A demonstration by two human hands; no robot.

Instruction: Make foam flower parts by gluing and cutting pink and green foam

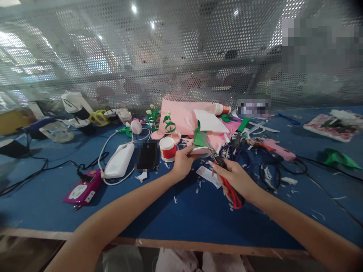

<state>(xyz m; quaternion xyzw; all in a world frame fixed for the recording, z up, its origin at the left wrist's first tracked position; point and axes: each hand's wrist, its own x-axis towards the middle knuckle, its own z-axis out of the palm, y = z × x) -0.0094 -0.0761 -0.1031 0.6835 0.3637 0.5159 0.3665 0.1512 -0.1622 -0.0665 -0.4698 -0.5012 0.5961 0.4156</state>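
My left hand (183,162) pinches the edge of a thin, round white paper piece (199,150) and keeps it above the table. My right hand (236,176) is wrapped round red-and-black handled scissors (219,160). The scissors' blades point up and away, right beside the paper piece's edge; whether they touch it I cannot tell. Just left of my left hand stands a red and white paper cup (168,149). Beneath the hands a white paper strip (208,176) lies among small scraps. Green paper (200,138) shows behind the blades.
Pink paper sheets (181,113) and stacked cups (221,109) lie at the back. A pink glue gun (279,149) with its cable is on the right. On the left are a white power bank (120,160), a purple power strip (83,187) and cords. A perforated metal screen (181,56) rises behind.
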